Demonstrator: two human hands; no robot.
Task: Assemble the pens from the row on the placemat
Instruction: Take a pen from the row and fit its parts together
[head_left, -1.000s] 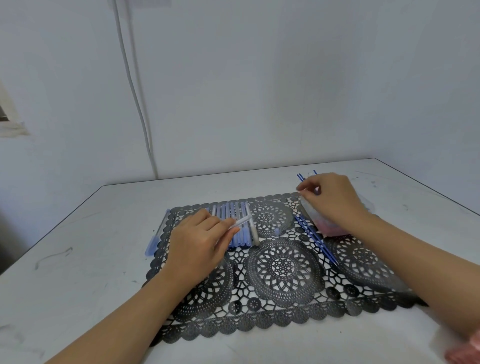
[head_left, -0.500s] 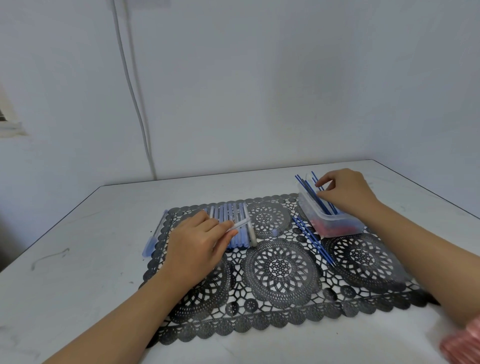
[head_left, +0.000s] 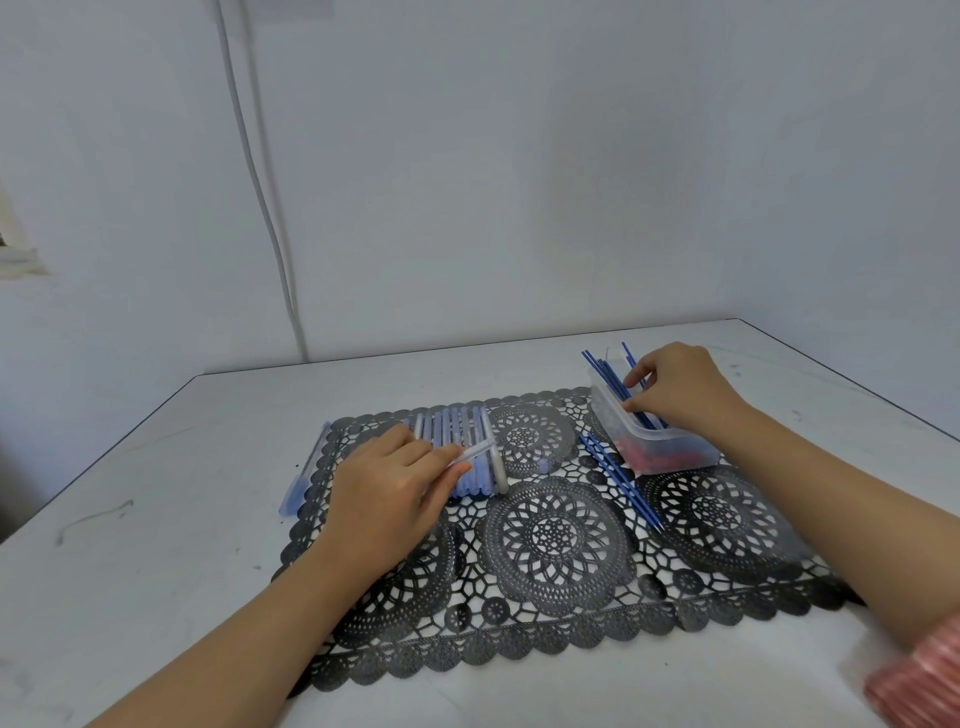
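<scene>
In one bin (head_left: 670, 457), right hand (head_left: 675, 389) pinches refills (head_left: 602, 371); left hand (head_left: 389, 483), one barrel (head_left: 475, 451).

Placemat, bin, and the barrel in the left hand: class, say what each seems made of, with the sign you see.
Placemat: probably vinyl or plastic, faint sheen; lace-like cut-outs show the table.
Bin: frosted translucent plastic; red contents show through its wall.
Barrel, pinched by the left hand: clear plastic, likely; pale, see-through.

Pen row (head_left: 457, 427) partly behind left hand (head_left: 385, 493); sleeve (head_left: 922, 678) blurred.
</scene>
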